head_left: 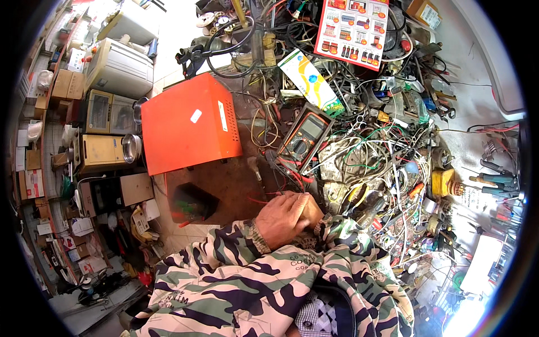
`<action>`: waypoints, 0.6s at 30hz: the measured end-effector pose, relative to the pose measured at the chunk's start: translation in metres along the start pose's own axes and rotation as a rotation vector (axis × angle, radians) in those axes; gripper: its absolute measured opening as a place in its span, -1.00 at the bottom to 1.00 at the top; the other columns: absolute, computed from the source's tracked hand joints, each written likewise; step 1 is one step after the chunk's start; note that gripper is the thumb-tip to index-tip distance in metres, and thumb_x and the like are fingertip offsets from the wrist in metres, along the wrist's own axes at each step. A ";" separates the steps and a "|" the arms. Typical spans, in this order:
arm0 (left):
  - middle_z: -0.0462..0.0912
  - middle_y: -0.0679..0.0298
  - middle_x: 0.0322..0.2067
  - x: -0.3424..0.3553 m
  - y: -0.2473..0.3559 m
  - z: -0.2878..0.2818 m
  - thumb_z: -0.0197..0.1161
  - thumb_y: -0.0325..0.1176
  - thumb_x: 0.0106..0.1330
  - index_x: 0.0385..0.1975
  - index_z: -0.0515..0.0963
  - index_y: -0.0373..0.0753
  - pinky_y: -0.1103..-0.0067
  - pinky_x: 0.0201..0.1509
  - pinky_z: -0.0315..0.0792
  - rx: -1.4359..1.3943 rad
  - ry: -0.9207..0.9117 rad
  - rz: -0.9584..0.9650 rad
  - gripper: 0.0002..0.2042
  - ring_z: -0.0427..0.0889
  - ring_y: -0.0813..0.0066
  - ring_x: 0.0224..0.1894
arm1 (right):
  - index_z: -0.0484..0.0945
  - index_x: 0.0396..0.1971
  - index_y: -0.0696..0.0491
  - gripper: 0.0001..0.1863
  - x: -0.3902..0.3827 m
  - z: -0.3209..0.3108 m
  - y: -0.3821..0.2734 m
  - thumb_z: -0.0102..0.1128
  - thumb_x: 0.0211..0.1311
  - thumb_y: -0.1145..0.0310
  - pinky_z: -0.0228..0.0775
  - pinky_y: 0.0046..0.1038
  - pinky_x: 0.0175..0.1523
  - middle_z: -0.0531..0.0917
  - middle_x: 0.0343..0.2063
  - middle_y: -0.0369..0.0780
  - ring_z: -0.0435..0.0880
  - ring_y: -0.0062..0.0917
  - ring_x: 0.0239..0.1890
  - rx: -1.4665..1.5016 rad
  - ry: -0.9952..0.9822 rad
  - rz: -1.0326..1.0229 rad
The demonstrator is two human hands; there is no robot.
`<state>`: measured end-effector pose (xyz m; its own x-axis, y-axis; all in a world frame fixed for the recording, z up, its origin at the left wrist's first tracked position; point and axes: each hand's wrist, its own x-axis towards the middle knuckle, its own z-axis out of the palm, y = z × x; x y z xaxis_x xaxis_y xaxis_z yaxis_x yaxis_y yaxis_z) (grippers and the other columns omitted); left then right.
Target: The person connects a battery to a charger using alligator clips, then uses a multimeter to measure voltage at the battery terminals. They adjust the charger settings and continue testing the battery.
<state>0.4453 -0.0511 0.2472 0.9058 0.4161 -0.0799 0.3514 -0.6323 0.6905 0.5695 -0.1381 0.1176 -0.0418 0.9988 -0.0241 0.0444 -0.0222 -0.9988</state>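
Observation:
My two hands are close together at the bench's near edge, below the multimeter (304, 139). My left hand (277, 220) has its fingers bent and pressed together, reaching across to my right hand (310, 210). The right one is partly covered by the left, its fingers curled in. What sits between the fingertips is hidden. Thin red leads (297, 175) run from the meter's side down toward the fingers. Just beyond the hands lies a brush-like tool (256, 170). A large orange metal case (188, 124) stands to the left, with vent holes on its right side.
A black open box (193, 202) with something green inside sits near the left edge of the bench. Tangled wires (359, 151) and loose parts heap up on the right. A printed leaflet (353, 31) and a white-yellow package (310, 82) lie at the back. Shelves with appliances (120, 67) line the left.

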 end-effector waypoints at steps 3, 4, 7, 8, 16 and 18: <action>0.64 0.05 -0.17 -0.004 -0.015 -0.005 0.26 -0.46 0.17 0.02 0.49 -0.34 0.25 0.06 0.48 0.063 0.068 0.002 -0.62 0.61 0.00 -0.10 | 0.62 -0.13 0.16 -0.76 -0.008 -0.001 0.019 0.14 0.20 0.55 0.50 -0.34 0.01 0.69 -0.17 -0.07 0.70 -0.28 -0.10 0.185 -0.200 0.166; 0.65 0.16 -0.30 -0.003 -0.027 -0.001 0.22 -0.51 0.12 -0.12 0.56 -0.29 0.27 -0.12 0.51 0.052 0.302 0.046 -0.71 0.61 0.08 -0.26 | 0.61 -0.08 0.15 -0.75 -0.002 -0.003 -0.002 0.15 0.25 0.52 0.49 -0.35 0.03 0.69 -0.15 -0.07 0.69 -0.29 -0.09 0.206 -0.192 0.151; 0.63 0.16 -0.33 -0.011 -0.052 0.010 0.32 -0.54 0.10 -0.22 0.55 -0.29 0.41 -0.23 0.52 -0.030 0.649 -0.251 -0.77 0.62 0.24 -0.32 | 0.58 0.02 0.15 -0.72 0.006 -0.005 -0.027 0.17 0.34 0.44 0.46 -0.36 0.06 0.68 -0.13 -0.06 0.67 -0.31 -0.07 0.167 -0.212 0.115; 0.62 0.19 -0.34 -0.014 -0.058 0.014 0.38 -0.49 0.11 -0.23 0.54 -0.29 0.46 -0.27 0.52 -0.216 0.675 -0.433 -0.76 0.61 0.35 -0.34 | 0.57 0.04 0.16 -0.70 0.006 -0.005 -0.028 0.17 0.36 0.41 0.46 -0.36 0.07 0.68 -0.12 -0.06 0.67 -0.31 -0.06 0.140 -0.222 0.100; 0.62 0.34 -0.31 -0.025 -0.076 0.005 0.26 -0.37 0.41 -0.09 0.58 -0.36 0.72 -0.32 0.41 -1.115 0.366 -0.635 -0.79 0.53 0.69 -0.36 | 0.56 0.06 0.16 -0.61 0.007 -0.006 -0.039 0.25 0.28 0.33 0.48 -0.28 0.07 0.65 -0.09 0.01 0.64 -0.14 -0.01 -0.104 -0.222 0.101; 0.61 0.35 -0.31 -0.030 -0.062 -0.010 0.27 -0.44 0.38 -0.15 0.62 -0.37 0.73 -0.28 0.39 -0.841 0.493 -0.609 -0.84 0.51 0.71 -0.36 | 0.55 0.07 0.17 -0.53 0.007 -0.012 -0.051 0.33 0.21 0.24 0.47 -0.25 0.10 0.64 -0.07 0.03 0.63 -0.10 0.01 -0.202 -0.111 0.103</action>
<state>0.3941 -0.0174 0.2141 0.3833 0.8310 -0.4030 0.2616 0.3208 0.9103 0.5785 -0.1296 0.1692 -0.1353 0.9808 -0.1408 0.2525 -0.1033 -0.9621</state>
